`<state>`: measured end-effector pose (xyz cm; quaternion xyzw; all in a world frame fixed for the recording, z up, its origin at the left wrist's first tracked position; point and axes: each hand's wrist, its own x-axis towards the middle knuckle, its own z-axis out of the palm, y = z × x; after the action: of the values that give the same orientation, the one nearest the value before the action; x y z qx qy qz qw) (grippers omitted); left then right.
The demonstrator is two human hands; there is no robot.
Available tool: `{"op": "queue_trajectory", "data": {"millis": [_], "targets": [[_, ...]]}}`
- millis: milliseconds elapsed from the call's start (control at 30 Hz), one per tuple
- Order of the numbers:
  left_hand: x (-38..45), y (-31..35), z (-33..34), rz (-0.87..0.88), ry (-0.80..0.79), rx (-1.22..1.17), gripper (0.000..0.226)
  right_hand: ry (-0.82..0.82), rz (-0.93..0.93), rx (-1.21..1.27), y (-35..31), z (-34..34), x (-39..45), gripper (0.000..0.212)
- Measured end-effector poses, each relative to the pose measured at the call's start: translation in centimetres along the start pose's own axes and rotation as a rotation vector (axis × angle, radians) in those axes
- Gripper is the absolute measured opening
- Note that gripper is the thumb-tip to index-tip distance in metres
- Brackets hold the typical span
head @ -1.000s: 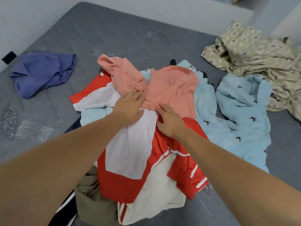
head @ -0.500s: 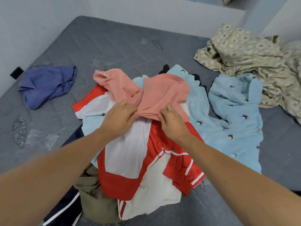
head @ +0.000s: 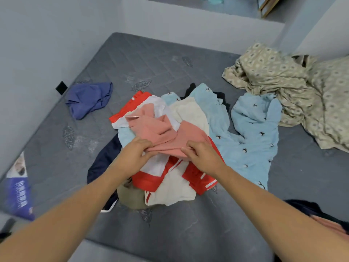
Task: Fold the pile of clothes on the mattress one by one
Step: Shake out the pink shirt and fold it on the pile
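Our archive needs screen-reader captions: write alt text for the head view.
Both hands, left hand and right hand, grip the near edge of a pink garment atop a clothes pile on a grey mattress. A blue garment lies left, a patterned beige sheet right.

Matt quilted fabric mattress (head: 151, 59), soft matt cloth pink top (head: 162, 133)

pink garment (head: 160, 133) gripped by both hands, pulled nearer, cream cloth (head: 190, 112) uncovered

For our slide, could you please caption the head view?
Both hands, left and right, grip a pink garment atop the clothes pile on the grey mattress.
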<state>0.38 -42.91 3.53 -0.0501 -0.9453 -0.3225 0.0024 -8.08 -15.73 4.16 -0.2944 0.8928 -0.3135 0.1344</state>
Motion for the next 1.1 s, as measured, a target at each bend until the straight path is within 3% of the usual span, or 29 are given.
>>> {"op": "queue_trajectory", "data": {"millis": [200, 400, 867, 1100], "targets": [[-1.7, 8.9, -6.1, -0.096, 0.029, -0.043, 0.038, 0.101, -0.010, 0.100, -6.3, -8.9, -3.0, 0.037], [-2.1, 14.6, -12.3, -0.146, 0.091, -0.256, 0.043, 0.119, -0.072, 0.063, -13.5, -16.2, -4.3, 0.034], [-1.1, 16.4, -22.5, 0.073, 0.006, -0.542, 0.039, 0.294, -0.122, -0.043, -28.4, -24.1, -2.9, 0.031], [1.0, 16.6, -28.3, 0.146, -0.111, -0.451, 0.038, 0.501, -0.086, -0.129, -31.6, -29.3, -2.3, 0.024]]}}
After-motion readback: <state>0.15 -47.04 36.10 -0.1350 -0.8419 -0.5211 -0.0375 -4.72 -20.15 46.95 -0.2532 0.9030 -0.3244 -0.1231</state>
